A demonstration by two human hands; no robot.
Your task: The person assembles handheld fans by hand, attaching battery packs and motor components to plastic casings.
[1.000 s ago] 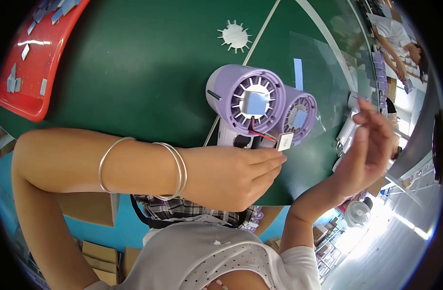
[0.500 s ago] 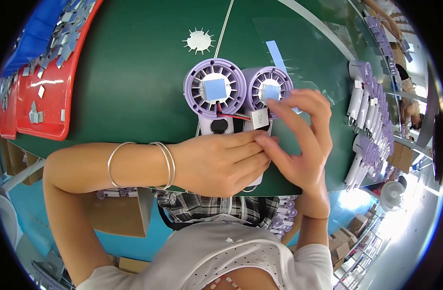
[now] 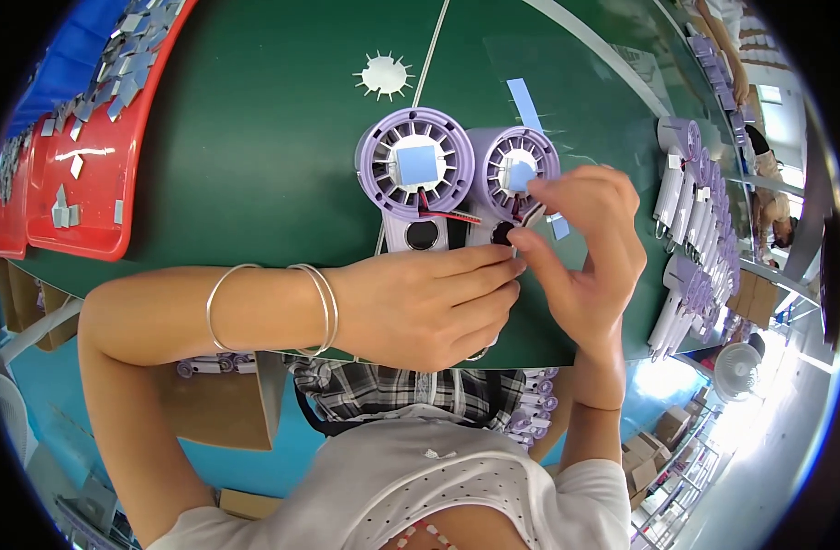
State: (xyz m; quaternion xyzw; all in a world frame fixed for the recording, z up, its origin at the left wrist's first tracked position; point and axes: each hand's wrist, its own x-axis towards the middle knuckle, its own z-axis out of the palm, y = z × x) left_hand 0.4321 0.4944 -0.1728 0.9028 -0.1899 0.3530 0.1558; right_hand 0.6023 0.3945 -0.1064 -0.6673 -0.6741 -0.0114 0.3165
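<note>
Head view: two lilac fan housings lie side by side on the green table, the left fan at 12 o'clock of the left hand, the right fan at 11 o'clock of the right hand. Since half a second ago the right hand has drawn its fingers in from a spread reach over the right fan; its thumb and forefinger now meet in a narrow pinch at the fan's lower rim, on a small pale piece too small to name. The left hand rests flat across both handles, fingers extended, gripping nothing visible; this suggests placing has given way to fine fitting. A red wire crosses between the fans. A red tray of grey squares sits at 9 o'clock, a blue tray beyond it, a white spiked disc at 12 o'clock, a pale blue strip at 1 o'clock, and a row of finished lilac fans at 3 o'clock
</note>
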